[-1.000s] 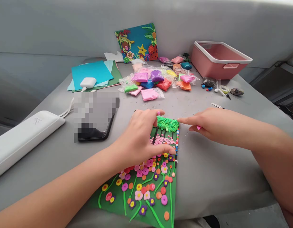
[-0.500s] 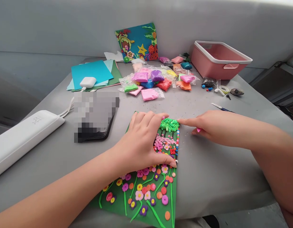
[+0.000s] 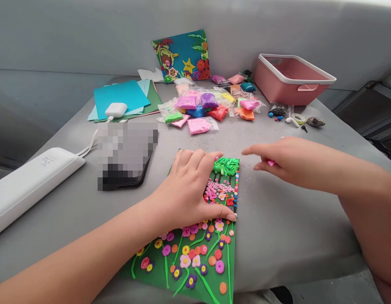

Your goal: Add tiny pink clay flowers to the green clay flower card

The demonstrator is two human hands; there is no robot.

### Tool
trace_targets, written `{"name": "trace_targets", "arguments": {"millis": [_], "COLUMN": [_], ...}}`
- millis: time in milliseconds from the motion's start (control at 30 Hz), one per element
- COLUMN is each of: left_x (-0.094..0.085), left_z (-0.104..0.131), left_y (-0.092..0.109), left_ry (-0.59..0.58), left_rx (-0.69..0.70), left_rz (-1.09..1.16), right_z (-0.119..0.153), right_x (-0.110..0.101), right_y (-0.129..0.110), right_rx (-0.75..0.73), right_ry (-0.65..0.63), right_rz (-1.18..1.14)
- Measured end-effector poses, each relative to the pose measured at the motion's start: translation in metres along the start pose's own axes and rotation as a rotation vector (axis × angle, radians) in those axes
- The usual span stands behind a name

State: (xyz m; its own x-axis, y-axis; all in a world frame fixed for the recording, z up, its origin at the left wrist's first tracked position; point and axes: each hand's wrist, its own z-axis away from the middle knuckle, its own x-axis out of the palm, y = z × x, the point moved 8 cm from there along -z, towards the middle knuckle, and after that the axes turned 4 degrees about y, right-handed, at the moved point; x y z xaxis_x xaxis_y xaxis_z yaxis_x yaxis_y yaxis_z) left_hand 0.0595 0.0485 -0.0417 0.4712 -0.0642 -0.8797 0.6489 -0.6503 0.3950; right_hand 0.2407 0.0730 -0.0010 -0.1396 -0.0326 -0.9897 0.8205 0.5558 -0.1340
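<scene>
My left hand (image 3: 191, 190) lies with spread fingers over a green card picture (image 3: 183, 291), pressing it to the table. Raised clay flowers, stems and dots cover the card, with a bright green clay leaf clump (image 3: 226, 166) at its top right corner. A tiny pink bit shows by my left index fingertip. To the right of that corner, my right hand (image 3: 281, 158) hovers apart from the card, index finger stretched out. Its other fingers curl in around a small piece of pink clay (image 3: 271, 163); most of that piece is hidden.
Bagged coloured clay (image 3: 198, 125) lies in a heap at the back, before a sea-scene picture (image 3: 179, 50). A pink basket (image 3: 278, 84) stands back right. Left are coloured paper sheets (image 3: 119, 95), a phone (image 3: 146, 162) and a white power bank (image 3: 33, 181) with cables.
My right hand has lifted off the card's top right corner and shifted slightly up and to the right, keeping the pink clay. My left hand stays in place.
</scene>
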Motion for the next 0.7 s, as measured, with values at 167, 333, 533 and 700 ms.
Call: {"name": "trace_targets", "arguments": {"millis": [167, 333, 533, 700], "left_x": [0.002, -0.012, -0.058, -0.071], "left_z": [-0.001, -0.005, -0.012, -0.016], "left_y": [-0.001, 0.002, -0.033, -0.066], "left_ry": [-0.029, 0.001, 0.204, 0.057], "left_rx": [-0.009, -0.021, -0.343, -0.490], "left_rz": [0.010, 0.066, 0.223, 0.028], "right_z": [-0.010, -0.009, -0.006, -0.009], "right_x": [-0.015, -0.012, -0.009, -0.007], "right_y": [0.002, 0.000, 0.003, 0.002], "right_rx": [0.181, 0.164, 0.131, 0.173], "right_ry": [0.047, 0.061, 0.104, -0.010], "right_rz": [-0.017, -0.039, -0.105, -0.045]}}
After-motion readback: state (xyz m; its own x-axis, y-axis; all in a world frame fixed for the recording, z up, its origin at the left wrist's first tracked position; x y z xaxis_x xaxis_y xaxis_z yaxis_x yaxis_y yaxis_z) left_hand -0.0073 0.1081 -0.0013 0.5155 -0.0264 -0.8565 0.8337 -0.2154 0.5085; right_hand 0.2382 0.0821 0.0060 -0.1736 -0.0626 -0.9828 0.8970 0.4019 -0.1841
